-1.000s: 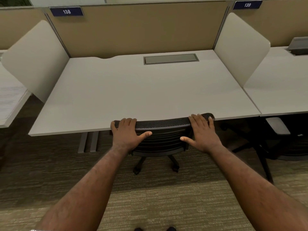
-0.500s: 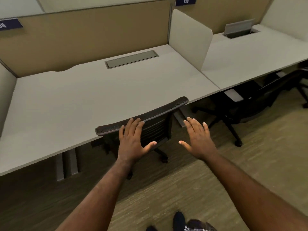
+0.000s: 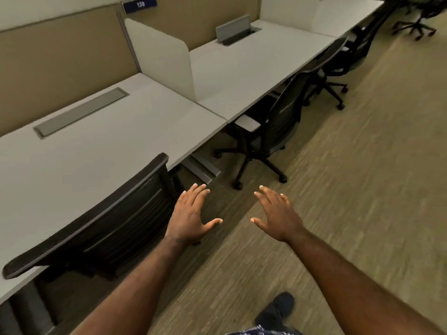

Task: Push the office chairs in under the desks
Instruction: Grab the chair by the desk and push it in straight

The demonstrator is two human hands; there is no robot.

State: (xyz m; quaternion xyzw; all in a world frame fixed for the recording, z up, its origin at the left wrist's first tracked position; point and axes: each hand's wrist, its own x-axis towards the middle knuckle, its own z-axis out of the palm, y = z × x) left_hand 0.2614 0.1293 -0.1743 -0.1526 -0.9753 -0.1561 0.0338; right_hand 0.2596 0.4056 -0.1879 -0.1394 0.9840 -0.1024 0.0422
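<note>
Both hands hang over the carpet at lower centre, the left hand (image 3: 191, 215) and right hand (image 3: 278, 213) with fingers spread apart and holding nothing. The near chair (image 3: 96, 223) at lower left sits tucked against its counter (image 3: 108, 146). The next chair (image 3: 278, 122), mid-frame right, stands angled with its base out from the second counter (image 3: 242, 68). Pushed off-centre, it would likely swivel or catch an armrest on the counter edge.

Both hands, left hand (image 3: 189, 217) and right hand (image 3: 278, 215), now off the tucked-in chair (image 3: 101, 228).
</note>
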